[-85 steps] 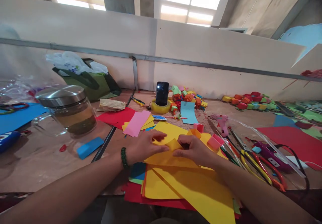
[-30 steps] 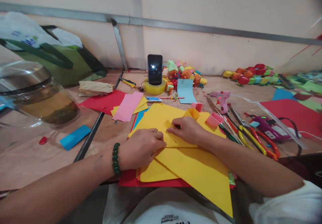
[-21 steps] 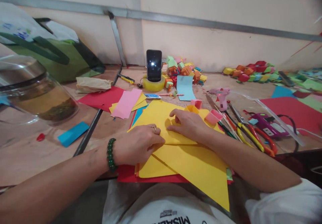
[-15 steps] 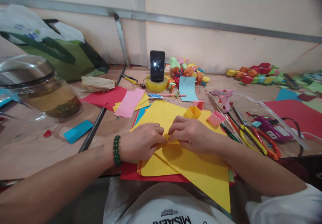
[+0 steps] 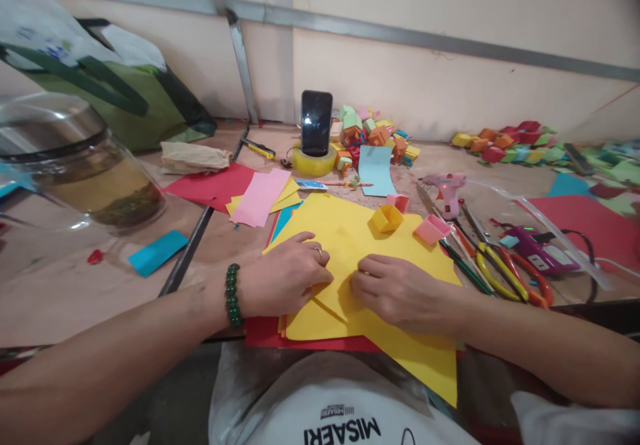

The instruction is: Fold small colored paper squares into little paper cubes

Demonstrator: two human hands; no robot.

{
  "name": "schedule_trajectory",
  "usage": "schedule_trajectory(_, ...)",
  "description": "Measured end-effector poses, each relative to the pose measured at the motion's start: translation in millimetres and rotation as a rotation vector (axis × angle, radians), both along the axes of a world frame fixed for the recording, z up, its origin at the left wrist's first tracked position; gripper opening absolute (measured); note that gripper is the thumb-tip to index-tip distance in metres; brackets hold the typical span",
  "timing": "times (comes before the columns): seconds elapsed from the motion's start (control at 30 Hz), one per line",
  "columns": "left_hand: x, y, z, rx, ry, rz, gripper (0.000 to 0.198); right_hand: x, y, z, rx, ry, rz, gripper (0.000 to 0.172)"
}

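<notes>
From the head camera, the left hand [image 5: 287, 278] and right hand [image 5: 400, 292] lie curled over yellow paper sheets [image 5: 333, 222] stacked on the table [image 5: 75, 298]; what either grip pinches, I cannot tell. Handwork on paper seems underway, and the next move probably calls for careful fingertip control. The shirt [image 5: 320, 392] reads "MISAERI", upside down.
</notes>
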State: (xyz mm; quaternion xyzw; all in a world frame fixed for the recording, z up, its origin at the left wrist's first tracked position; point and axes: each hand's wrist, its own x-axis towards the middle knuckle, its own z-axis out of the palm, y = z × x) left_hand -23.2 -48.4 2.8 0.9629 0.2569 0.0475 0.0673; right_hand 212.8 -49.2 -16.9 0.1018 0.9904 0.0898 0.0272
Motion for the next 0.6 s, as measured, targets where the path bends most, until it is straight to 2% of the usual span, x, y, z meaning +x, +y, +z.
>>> schedule_trajectory(0.17,1.9,-4.7,-4.4,0.031,0.064,0.020,0.020,35.9,-10.8,-1.0,0.065,0.127,-0.110,0.033)
schedule_trajectory(0.27,8.2,-10.2,-7.6,0.111,0.074,0.018,0.026,41.6,-21.1,3.4,0.143,0.183,-0.109,0.037)
schedule_trajectory(0.37,10.2,-16.9,-3.3,0.178,0.112,0.017,0.023,40.6,-28.0,2.6,0.209,0.183,-0.121,0.033)
schedule_trajectory(0.5,-5.6,-24.9,4.6,0.221,0.164,0.066,0.021,44.2,-30.2,-5.4,0.212,0.191,-0.152,0.031)
schedule_trajectory(0.6,-24.9,-30.9,1.0,0.221,0.176,0.170,0.024,47.3,-30.5,-5.7,0.170,0.180,-0.209,0.029)
